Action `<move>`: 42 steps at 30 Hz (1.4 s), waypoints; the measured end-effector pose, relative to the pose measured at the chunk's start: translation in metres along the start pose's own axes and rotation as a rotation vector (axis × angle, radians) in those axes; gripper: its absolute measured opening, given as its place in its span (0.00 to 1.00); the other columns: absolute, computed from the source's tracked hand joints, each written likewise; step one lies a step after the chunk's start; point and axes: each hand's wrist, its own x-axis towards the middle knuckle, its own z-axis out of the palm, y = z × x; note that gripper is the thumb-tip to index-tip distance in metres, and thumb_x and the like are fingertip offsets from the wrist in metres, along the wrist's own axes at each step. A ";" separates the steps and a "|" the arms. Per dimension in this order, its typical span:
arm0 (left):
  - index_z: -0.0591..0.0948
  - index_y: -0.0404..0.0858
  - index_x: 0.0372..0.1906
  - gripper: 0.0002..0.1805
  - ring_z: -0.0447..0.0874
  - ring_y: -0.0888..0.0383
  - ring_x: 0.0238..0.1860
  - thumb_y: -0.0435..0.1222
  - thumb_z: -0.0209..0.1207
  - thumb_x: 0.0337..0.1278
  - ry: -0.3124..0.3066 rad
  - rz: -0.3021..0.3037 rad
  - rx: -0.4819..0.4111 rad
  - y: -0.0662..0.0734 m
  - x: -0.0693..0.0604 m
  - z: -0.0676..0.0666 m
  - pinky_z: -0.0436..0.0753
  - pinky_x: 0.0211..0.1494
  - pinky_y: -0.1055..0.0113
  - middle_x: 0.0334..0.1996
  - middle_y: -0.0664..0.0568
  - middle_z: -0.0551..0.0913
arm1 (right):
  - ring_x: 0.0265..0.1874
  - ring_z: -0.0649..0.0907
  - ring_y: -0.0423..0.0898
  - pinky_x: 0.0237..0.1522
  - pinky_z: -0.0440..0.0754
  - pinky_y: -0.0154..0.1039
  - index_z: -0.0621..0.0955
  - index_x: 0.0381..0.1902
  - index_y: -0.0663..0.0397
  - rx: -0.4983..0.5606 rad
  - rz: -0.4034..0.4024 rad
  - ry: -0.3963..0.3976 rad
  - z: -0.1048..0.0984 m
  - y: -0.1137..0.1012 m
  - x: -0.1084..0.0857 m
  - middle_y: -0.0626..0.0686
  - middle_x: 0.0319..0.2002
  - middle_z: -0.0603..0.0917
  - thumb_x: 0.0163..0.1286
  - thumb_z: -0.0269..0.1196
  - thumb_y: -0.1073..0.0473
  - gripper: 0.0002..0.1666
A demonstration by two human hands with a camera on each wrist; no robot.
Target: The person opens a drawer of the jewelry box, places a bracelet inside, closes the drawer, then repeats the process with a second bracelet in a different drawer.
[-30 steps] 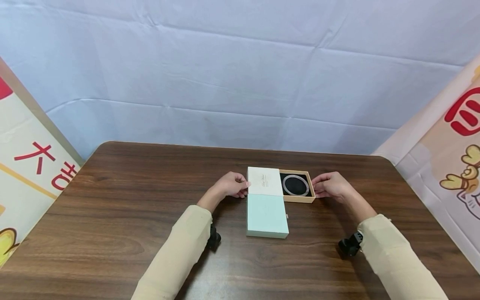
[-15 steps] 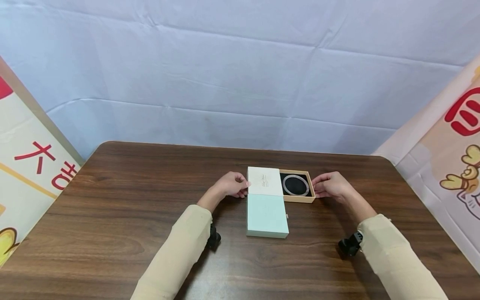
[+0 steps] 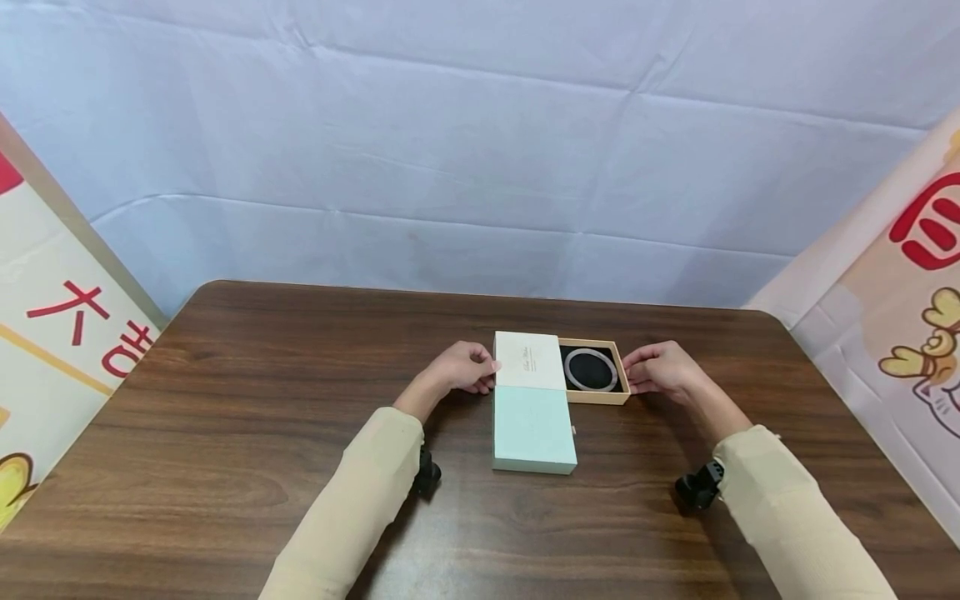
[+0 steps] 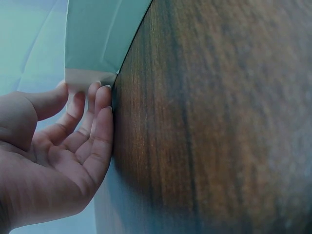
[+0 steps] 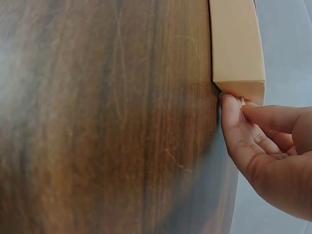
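A slide-out gift box lies on the table, its sleeve half white, half mint green. Beside the white part (image 3: 527,361), with small printed lettering, sits the mint part (image 3: 533,429). From the white part's right side a cream drawer (image 3: 598,398) stands pulled out. In its black lining lies a grey ring, like a bangle (image 3: 615,372). My left hand (image 3: 467,367) holds the white part's left end, thumb over the top edge and fingertips against the end. My right hand (image 3: 663,370) is at the drawer's outer end, thumb and finger pinching a small pull tab (image 5: 243,101), mostly hidden.
Under everything is a dark wood-grain table (image 3: 262,400). A second small tab (image 3: 574,430) sticks out from the mint part's right side. Behind the table hangs a pale cloth (image 3: 450,150), with printed panels at both sides.
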 end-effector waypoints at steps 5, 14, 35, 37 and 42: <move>0.75 0.34 0.32 0.10 0.81 0.56 0.28 0.38 0.53 0.63 0.005 -0.003 0.011 0.000 0.000 0.000 0.79 0.33 0.67 0.26 0.47 0.80 | 0.24 0.82 0.44 0.32 0.81 0.41 0.72 0.42 0.82 0.008 0.003 -0.002 0.001 -0.001 0.000 0.53 0.25 0.80 0.62 0.50 0.78 0.11; 0.75 0.34 0.32 0.10 0.81 0.56 0.28 0.38 0.53 0.63 0.002 -0.005 0.015 0.001 0.001 -0.001 0.78 0.33 0.67 0.26 0.47 0.80 | 0.25 0.81 0.45 0.33 0.81 0.43 0.72 0.42 0.82 0.010 0.000 -0.002 0.001 -0.002 0.001 0.53 0.25 0.80 0.62 0.50 0.78 0.11; 0.75 0.33 0.33 0.10 0.81 0.56 0.28 0.38 0.54 0.63 -0.001 -0.005 -0.001 0.000 0.000 0.000 0.78 0.33 0.67 0.27 0.46 0.81 | 0.25 0.81 0.44 0.33 0.81 0.43 0.70 0.44 0.84 0.016 0.007 -0.013 0.003 -0.003 -0.001 0.54 0.26 0.80 0.62 0.49 0.78 0.13; 0.75 0.33 0.33 0.10 0.81 0.56 0.28 0.38 0.53 0.63 0.001 -0.004 0.002 0.000 -0.001 0.000 0.78 0.33 0.67 0.27 0.46 0.81 | 0.24 0.81 0.44 0.33 0.81 0.43 0.70 0.45 0.84 0.018 0.006 -0.017 0.003 -0.003 -0.001 0.53 0.26 0.80 0.62 0.50 0.78 0.13; 0.75 0.33 0.33 0.10 0.81 0.56 0.28 0.38 0.53 0.63 0.006 -0.002 0.004 0.001 -0.001 0.000 0.78 0.33 0.67 0.27 0.46 0.81 | 0.25 0.82 0.45 0.33 0.81 0.43 0.70 0.46 0.84 0.019 0.004 -0.026 0.003 -0.004 -0.002 0.54 0.27 0.80 0.62 0.50 0.78 0.14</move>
